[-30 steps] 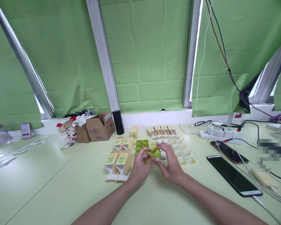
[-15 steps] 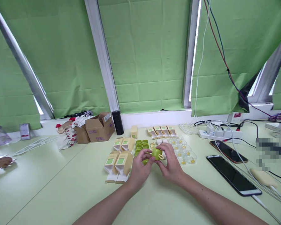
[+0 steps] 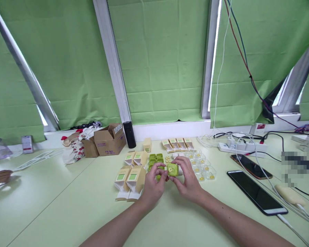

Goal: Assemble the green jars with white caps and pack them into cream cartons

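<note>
A small rounded-square green case (image 3: 172, 169) is raised above the table between my two hands, its broad face turned toward me. My right hand (image 3: 187, 178) grips it from the right with thumb and fingers. My left hand (image 3: 155, 184) pinches at its left edge, fingertips and thumb closed. A bit of red shows under the left fingertips, too small to name. Behind the hands lie several green cases (image 3: 156, 158) in rows, partly hidden by my left hand. Small yellowish pieces (image 3: 168, 159) sit beside them. Clear plastic cups with yellow centres (image 3: 201, 161) stand right of my right hand.
Open cream cartons (image 3: 136, 178) stand at left, more cartons (image 3: 179, 144) at the back. A cardboard box (image 3: 109, 142) and black cylinder (image 3: 129, 134) stand near the wall. Phones (image 3: 256, 192), cables and a power strip (image 3: 243, 148) occupy the right. Another person's hand (image 3: 0, 178) is far left.
The green case has been turned in my fingers: its flat face shows now, and the cream loop seen at its right side is out of view. The other person's hand shifted slightly.
</note>
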{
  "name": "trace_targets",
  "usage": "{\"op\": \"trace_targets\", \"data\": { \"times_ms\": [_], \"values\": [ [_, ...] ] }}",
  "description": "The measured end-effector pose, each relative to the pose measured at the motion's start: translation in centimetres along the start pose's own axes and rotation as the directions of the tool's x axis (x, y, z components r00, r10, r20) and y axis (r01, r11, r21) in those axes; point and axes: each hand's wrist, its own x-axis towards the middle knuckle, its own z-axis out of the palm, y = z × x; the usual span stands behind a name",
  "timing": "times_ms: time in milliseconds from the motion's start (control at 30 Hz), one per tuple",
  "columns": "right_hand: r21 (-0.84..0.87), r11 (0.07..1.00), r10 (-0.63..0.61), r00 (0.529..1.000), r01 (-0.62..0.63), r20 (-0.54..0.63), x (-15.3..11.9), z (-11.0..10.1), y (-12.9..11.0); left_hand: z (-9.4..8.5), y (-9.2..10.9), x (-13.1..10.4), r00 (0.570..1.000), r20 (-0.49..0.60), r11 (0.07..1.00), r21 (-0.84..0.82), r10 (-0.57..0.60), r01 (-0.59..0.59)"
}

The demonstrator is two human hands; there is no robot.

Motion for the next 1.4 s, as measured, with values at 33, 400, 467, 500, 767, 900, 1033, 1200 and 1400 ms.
{"op": "trace_targets", "data": {
  "times_ms": [33, 400, 467, 500, 767, 900, 1033, 1200, 1400],
  "values": [
    [0.004, 1.000, 0.000, 1.000, 0.000, 0.005, 0.0, 0.0, 0.0, 0.0, -0.1, 0.0, 1.000, 0.004, 1.000, -0.002, 0.002, -0.002],
    [0.047, 0.999, -0.017, 1.000, 0.016, 0.023, 0.2, -0.1, -0.1, -0.1, -0.2, -0.2, 0.995, 0.054, 0.995, 0.048, 0.081, -0.084],
    [0.040, 0.999, -0.015, 1.000, 0.015, 0.024, 0.2, -0.1, -0.1, -0.2, -0.2, -0.2, 0.993, 0.058, 0.992, 0.069, 0.100, -0.104],
    [0.037, 0.999, -0.017, 1.000, 0.016, 0.025, 0.2, -0.1, -0.1, -0.2, -0.2, -0.2, 0.993, 0.056, 0.991, 0.080, 0.105, -0.109],
    [0.062, 0.998, -0.010, 0.998, 0.006, 0.060, 0.1, 0.0, 0.3, -0.3, -0.5, 0.0, 0.984, 0.027, 0.963, 0.203, 0.175, -0.177],
    [0.066, 0.998, -0.021, 0.997, 0.017, 0.069, 0.0, 0.0, 0.4, -0.4, -0.5, -0.1, 0.988, 0.018, 0.965, 0.214, 0.153, -0.153],
    [0.085, 0.996, -0.033, 0.997, 0.026, 0.077, -0.1, 0.1, 0.5, -0.3, -0.4, -0.1, 0.993, 0.024, 0.978, 0.171, 0.119, -0.121],
    [0.095, 0.995, -0.043, 0.996, 0.036, 0.076, -0.2, 0.3, 0.7, -0.2, -0.4, 0.1, 0.995, 0.015, 0.990, 0.104, 0.099, -0.100],
    [0.102, 0.994, -0.054, 0.994, 0.045, 0.092, -0.3, 0.3, 1.0, -0.2, -0.4, 0.2, 0.997, 0.034, 0.995, 0.057, 0.075, -0.076]
  ]
}}
